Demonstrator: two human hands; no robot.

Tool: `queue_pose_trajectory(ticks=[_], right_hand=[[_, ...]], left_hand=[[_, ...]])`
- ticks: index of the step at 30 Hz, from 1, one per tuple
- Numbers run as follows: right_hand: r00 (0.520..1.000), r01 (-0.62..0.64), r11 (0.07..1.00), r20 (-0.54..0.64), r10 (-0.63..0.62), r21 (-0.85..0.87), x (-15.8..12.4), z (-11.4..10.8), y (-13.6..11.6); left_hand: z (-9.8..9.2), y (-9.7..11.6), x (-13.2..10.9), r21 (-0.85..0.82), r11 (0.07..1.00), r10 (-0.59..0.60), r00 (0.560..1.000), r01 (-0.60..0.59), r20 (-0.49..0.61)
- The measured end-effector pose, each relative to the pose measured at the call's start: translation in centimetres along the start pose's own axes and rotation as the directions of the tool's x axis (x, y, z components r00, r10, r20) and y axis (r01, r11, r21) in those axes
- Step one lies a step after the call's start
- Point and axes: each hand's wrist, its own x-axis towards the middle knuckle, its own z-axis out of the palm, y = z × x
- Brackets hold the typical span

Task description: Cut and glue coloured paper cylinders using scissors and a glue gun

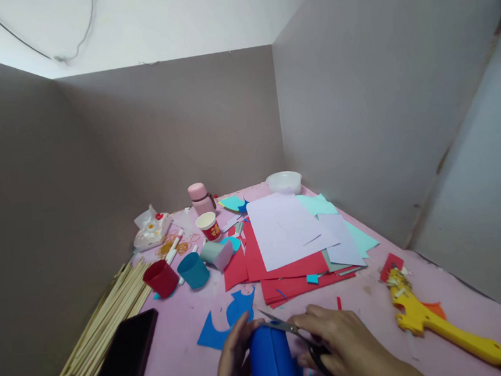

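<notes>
My left hand (pixel 235 356) is wrapped round the left side of a blue paper tube (pixel 271 362) at the bottom centre. In my right hand (pixel 340 335) is a pair of scissors (pixel 306 341) with black handles. Its blades lie across the tube's top end, slightly parted, the tips pointing left. Blue paper scraps (pixel 237 313) with curved cutouts lie just beyond my left hand. The lower part of the tube runs out of the frame.
Red and white paper sheets (pixel 287 231) lie ahead. Left are wooden sticks (pixel 100 324), a phone (pixel 123 360), a red paper cylinder (pixel 161 279) and a teal one (pixel 193 271). A yellow glue gun (pixel 447 326) lies right. Behind stand a pink flask (pixel 201 199), a paper cup (pixel 209 227) and a bowl (pixel 284 183).
</notes>
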Motion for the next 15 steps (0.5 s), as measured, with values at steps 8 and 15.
queue_pose_trajectory(ticks=[8,15], right_hand=[[1.000,0.002,1.000,0.004,-0.001,-0.021,-0.2,-0.3,-0.2],[0.990,-0.096,0.971,-0.078,0.116,0.218,0.1,-0.5,-0.1]], left_hand=[[-0.2,0.0,0.3,0.003,1.000,-0.020,0.999,0.020,-0.026],[0.5,1.2,0.0,-0.085,0.996,0.014,0.998,-0.018,-0.055]])
